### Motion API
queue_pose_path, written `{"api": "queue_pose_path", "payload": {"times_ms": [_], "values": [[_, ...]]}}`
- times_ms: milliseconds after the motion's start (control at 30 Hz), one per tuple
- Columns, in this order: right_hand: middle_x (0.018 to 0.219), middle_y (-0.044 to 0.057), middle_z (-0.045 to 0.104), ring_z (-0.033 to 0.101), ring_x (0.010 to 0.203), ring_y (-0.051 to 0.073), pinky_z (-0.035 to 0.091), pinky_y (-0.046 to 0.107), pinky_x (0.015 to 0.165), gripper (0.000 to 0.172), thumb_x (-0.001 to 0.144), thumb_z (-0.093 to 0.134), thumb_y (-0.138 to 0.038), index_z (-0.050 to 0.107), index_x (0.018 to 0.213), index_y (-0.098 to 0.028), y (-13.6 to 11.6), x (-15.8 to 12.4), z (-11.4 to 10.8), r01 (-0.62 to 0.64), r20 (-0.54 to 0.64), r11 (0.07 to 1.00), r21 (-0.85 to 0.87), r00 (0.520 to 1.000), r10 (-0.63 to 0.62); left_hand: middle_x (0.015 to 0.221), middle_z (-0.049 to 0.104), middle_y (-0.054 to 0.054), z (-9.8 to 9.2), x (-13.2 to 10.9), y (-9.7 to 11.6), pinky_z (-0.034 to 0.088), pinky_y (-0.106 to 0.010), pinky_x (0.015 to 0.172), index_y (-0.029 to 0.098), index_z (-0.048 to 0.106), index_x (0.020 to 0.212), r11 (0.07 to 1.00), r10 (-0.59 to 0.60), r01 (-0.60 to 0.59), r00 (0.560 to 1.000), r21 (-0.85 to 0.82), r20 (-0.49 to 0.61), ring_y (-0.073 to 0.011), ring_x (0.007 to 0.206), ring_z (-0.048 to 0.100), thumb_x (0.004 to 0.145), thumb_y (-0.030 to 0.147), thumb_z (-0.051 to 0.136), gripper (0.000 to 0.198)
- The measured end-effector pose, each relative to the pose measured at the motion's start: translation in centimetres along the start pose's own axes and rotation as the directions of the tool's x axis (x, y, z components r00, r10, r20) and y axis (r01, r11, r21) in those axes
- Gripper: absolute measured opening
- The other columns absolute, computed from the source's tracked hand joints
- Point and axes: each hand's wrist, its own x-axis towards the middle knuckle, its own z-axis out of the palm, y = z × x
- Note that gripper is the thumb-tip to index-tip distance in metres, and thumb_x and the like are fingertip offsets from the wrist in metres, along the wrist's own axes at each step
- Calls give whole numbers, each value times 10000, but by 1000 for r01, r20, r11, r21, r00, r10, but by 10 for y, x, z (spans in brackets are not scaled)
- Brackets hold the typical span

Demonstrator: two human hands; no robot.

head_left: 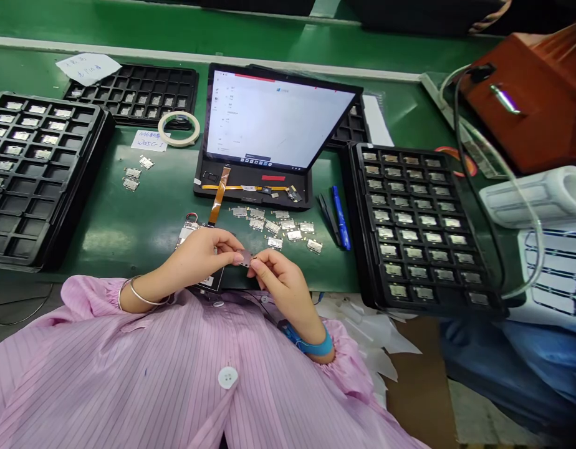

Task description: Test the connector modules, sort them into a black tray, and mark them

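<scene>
- Evidently for steadiness, left hand (204, 254) and right hand (285, 280) pinch one small part (244, 257) in front of the screen (278, 118).
- Loose parts (272, 227) lie nearer the screen, likely for easy reach.
- Right of the screen, a tray (449, 295) separates more.

Electronics assembly workshop, one bench station. Items in evidence: green work surface (105, 218), around my hands (283, 280); small metal-cased modules (294, 235), loose, just beyond my grip; left tray stack (80, 187) and right tray stack (359, 249), black, compartmented, well out to either side; lit screen (269, 121), farther ahead; orange ribbon cable (219, 198), between screen and grip; tweezers (330, 221) and blue pen (341, 218), ahead and right; handwritten label (149, 141), ahead and left
</scene>
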Motion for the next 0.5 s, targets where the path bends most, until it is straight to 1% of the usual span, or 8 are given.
{"api": "queue_pose_path", "payload": {"times_ms": [100, 167, 200, 300, 367, 433, 467, 500], "values": [[702, 5, 609, 459, 543, 108, 360, 247, 504, 248, 932, 566, -392, 575, 771, -204, 3, -1, -1, 20, -76, 999, 26, 997, -18, 773, 762, -43, -5, -1, -1, 556, -281, 628, 170, 717, 838, 999, -24, 27, 994, 29, -102, -164, 697, 701, 810, 241, 670, 90], [754, 18, 639, 492, 559, 110, 367, 241, 485, 207, 926, 577, -377, 588, 809, -207, 4, -1, -1, 19, -103, 998, 62, 995, -12, 780, 760, -44, -9, -3, 0, 540, -274, 609, 168, 715, 825, 999, -29, 35, 987, 39, -159, -159, 688, 691, 805, 247, 678, 90], [769, 22, 648, 507, 564, 112, 370, 238, 471, 187, 922, 583, -376, 596, 839, -209, 4, -1, -1, 13, -102, 996, 86, 995, -5, 778, 760, -44, -10, -4, 0, 536, -275, 608, 169, 716, 828, 999, -28, 33, 987, 32, -155, -160, 689, 689, 805, 256, 680, 96], [748, 14, 642, 527, 552, 112, 369, 226, 429, 181, 912, 596, -391, 610, 918, -210, 1, -1, 3, 0, -96, 987, 163, 995, 15, 762, 756, -34, -8, -6, 3, 518, -271, 597, 178, 713, 841, 1000, -12, 14, 995, 13, -97, -147, 659, 668, 815, 278, 684, 108], [720, 4, 631, 529, 538, 108, 366, 216, 412, 186, 902, 609, -394, 609, 924, -210, -3, 0, 6, -1, -104, 978, 210, 994, 23, 772, 748, -23, -5, -8, 5, 487, -258, 564, 185, 704, 830, 998, 13, -8, 996, 60, -92, -128, 622, 633, 825, 275, 684, 93], [692, -2, 627, 530, 528, 106, 368, 210, 406, 183, 885, 631, -389, 607, 908, -209, -7, -1, 8, -6, -106, 973, 231, 994, 31, 797, 739, -12, -2, -9, 4, 475, -256, 573, 194, 691, 821, 983, 98, -78, 988, 166, -117, -127, 649, 623, 833, 259, 685, 66], [685, -2, 629, 533, 528, 107, 374, 209, 405, 185, 878, 640, -389, 608, 904, -209, -9, -1, 9, -7, -104, 972, 235, 994, 33, 807, 734, -9, -1, -10, 2, 484, -262, 602, 198, 684, 824, 960, 182, -147, 975, 238, -130, -135, 689, 632, 840, 243, 678, 48], [689, 1, 635, 539, 532, 109, 382, 208, 405, 190, 875, 644, -393, 610, 905, -209, -10, -1, 9, -8, -102, 970, 241, 994, 34, 817, 733, -8, 0, -10, 0, 496, -272, 648, 202, 675, 832, 917, 297, -241, 945, 319, -140, -144, 741, 645, 852, 214, 659, 29]]}}
